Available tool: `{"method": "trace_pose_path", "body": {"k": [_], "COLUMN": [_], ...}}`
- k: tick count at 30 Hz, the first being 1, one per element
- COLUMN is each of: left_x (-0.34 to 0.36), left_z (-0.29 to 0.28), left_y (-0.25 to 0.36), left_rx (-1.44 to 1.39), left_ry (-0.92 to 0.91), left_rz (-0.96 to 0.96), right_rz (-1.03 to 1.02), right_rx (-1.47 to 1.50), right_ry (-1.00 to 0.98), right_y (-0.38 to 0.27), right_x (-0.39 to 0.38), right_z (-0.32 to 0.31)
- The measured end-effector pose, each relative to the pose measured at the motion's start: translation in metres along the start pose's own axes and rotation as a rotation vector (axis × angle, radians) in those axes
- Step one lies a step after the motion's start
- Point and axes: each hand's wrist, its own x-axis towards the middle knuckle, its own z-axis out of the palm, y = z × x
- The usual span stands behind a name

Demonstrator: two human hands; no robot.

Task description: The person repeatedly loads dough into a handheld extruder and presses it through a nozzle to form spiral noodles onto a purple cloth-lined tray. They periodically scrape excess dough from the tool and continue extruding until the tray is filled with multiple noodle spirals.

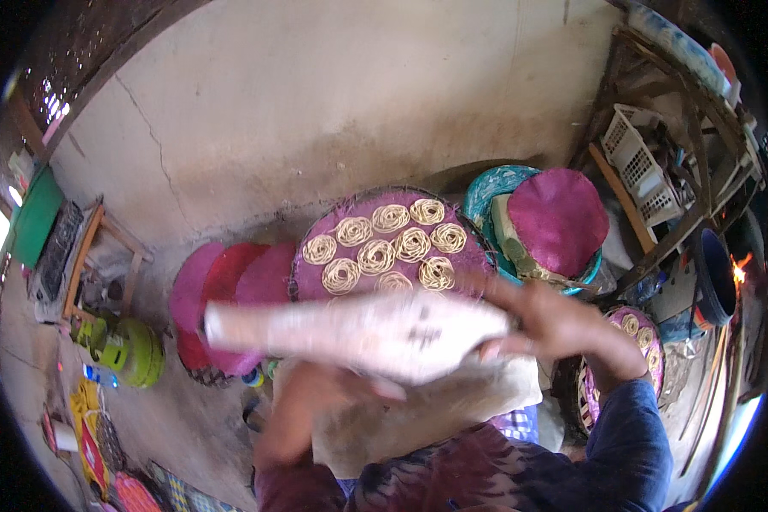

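Observation:
A long pale bag-like object, smeared by motion, lies crosswise in front of me. It is narrow at its left end and wide toward the right, with dark marks on the wide part. My right hand is closed round its right end. Below its middle, my left hand is blurred, its fingers partly hidden, so whether it grips is unclear. Just beyond is a round tray with a purple mesh surface, bearing several coiled nests of pale strands. The bag hides the tray's near part.
Purple and red round mats lie left of the tray. A teal basin holding a purple round mat stands at right. Another tray of nests sits by my right arm. A flame burns far right; a green gas cylinder stands left.

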Motion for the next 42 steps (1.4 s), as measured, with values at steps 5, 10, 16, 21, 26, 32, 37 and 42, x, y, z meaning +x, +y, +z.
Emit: {"method": "trace_pose_path", "body": {"k": [5,10,16,21,26,32,37,42], "left_x": [-0.093,-0.124,-0.126,-0.104,-0.07,-0.087,-0.065,-0.009], "left_z": [0.037,0.02,0.001,0.006,0.024,-0.029,0.004,0.025], "left_y": [-0.046,-0.041,0.002,0.02,0.023,0.023,-0.025,-0.006], "left_rx": [0.122,0.247,0.351,0.119,0.729,1.057,-0.27,-0.404], "left_ry": [-0.07,-0.054,-0.108,-0.287,-0.531,-0.009,0.416,0.574], "left_rz": [-0.454,-0.511,-0.562,-0.764,-0.293,-0.224,-0.042,0.355], "right_rz": [-0.195,-0.369,-1.161,-1.1,-0.493,-0.256,-0.528,-0.43], "right_rx": [0.034,0.259,0.268,-0.277,0.268,0.601,1.177,1.647], "right_ry": [-0.165,0.006,0.23,-0.044,0.004,0.91,1.407,1.129], "right_y": [0.027,0.068,-0.048,-0.113,-0.098,-0.045,0.008,0.027], "right_x": [-0.007,0.049,0.071,0.032,0.042,0.014,0.048,0.105], "right_z": [0.085,0.117,0.081,0.056,0.03,-0.059,-0.035,0.065]}}
